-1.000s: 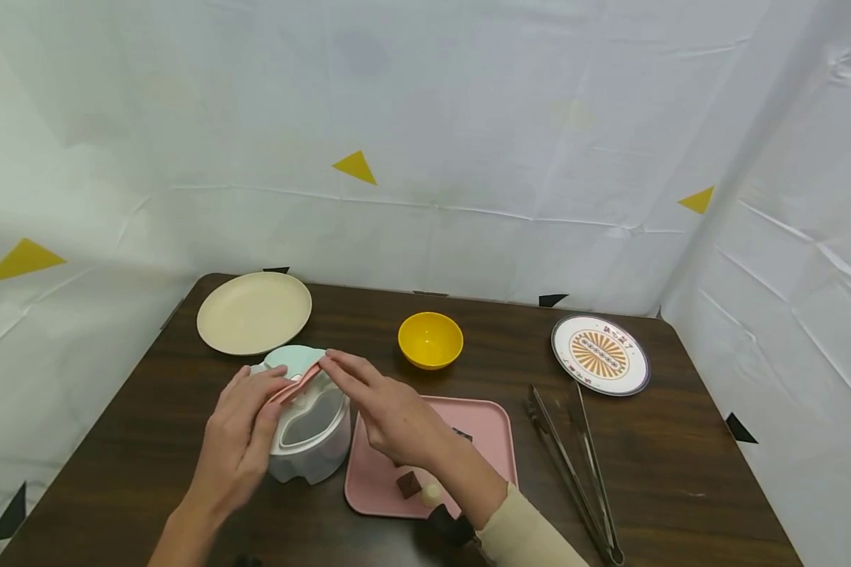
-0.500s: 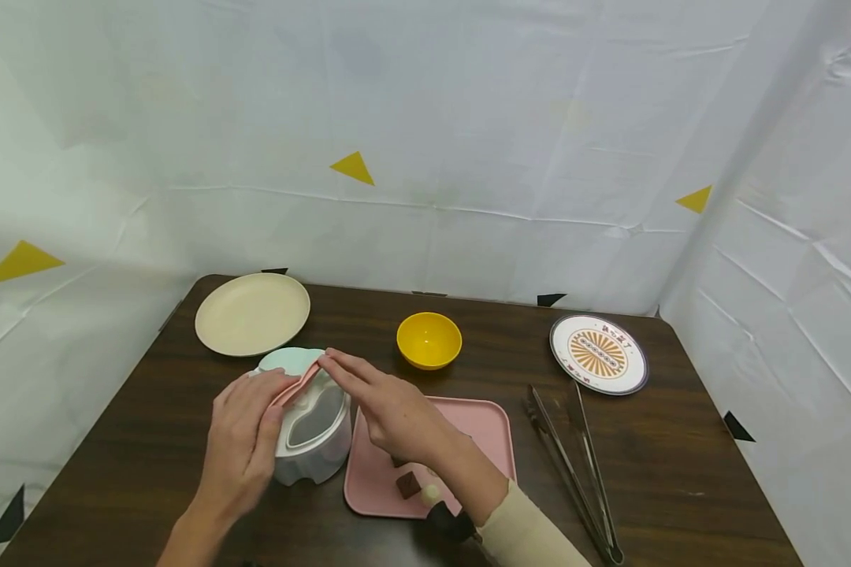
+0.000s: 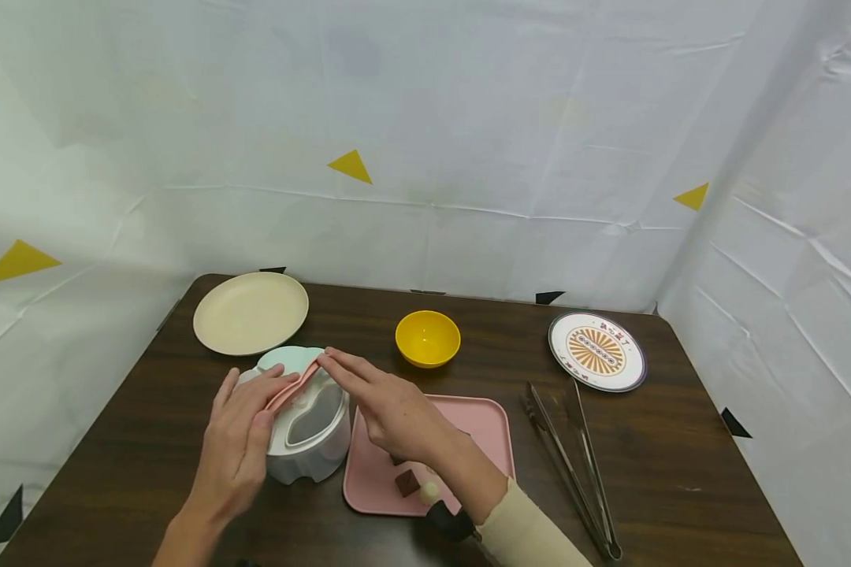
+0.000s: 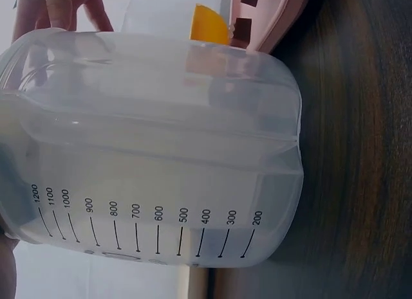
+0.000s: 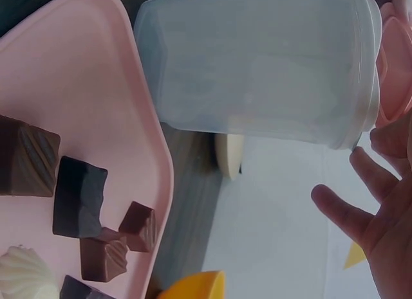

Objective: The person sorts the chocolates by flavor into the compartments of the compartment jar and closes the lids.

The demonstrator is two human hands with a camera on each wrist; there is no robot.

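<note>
A clear plastic storage container [image 3: 312, 459] stands upright on the table. Its white lid has a mint-green section, and a pink lid flap [image 3: 296, 391] tilts up from it. My left hand [image 3: 234, 437] pinches the near end of that flap, with thumb and fingers at its edge. With mostly straight fingers, my right hand [image 3: 400, 413] touches the flap's far end. Black volume marks run along the container wall [image 4: 174, 151] in the left wrist view. Through the wall it looks empty. The right wrist view shows the pink flap [image 5: 393, 67] between both hands' fingertips.
A pink tray [image 3: 485, 421] beside the container bears chocolates [image 5: 80, 196]. Behind are a cream plate [image 3: 250, 313] and a yellow bowl [image 3: 428, 339]. To the right lie metal tongs [image 3: 574, 472] and a patterned plate [image 3: 627, 370]. White sheeting [image 3: 432, 118] surrounds the table.
My left hand's fingers have shifted slightly on the pink flap and lid, and its thumb has drawn a little toward me. The right hand stays almost still.
</note>
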